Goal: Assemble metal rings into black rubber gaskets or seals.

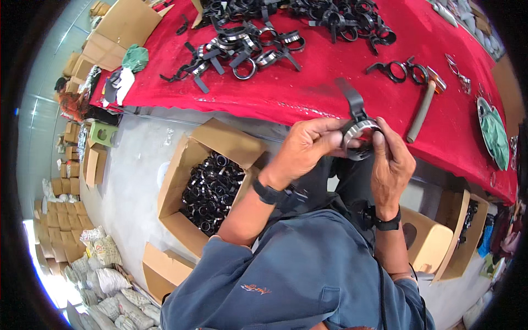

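On my feed I have the left hand (308, 144) angled inward in a pinch, thumb drawn toward the fingers, the left forearm (242, 214) slanting up to the right. I hold the right hand (392, 165) opposite, just apart from it, thumb and fingers pointing upward, the right forearm (392, 250) rising steeply below.

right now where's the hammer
In the head view, the hammer lies toward the right on the red cloth, ahead and to the right of the right hand, its head just right of some black ring parts.
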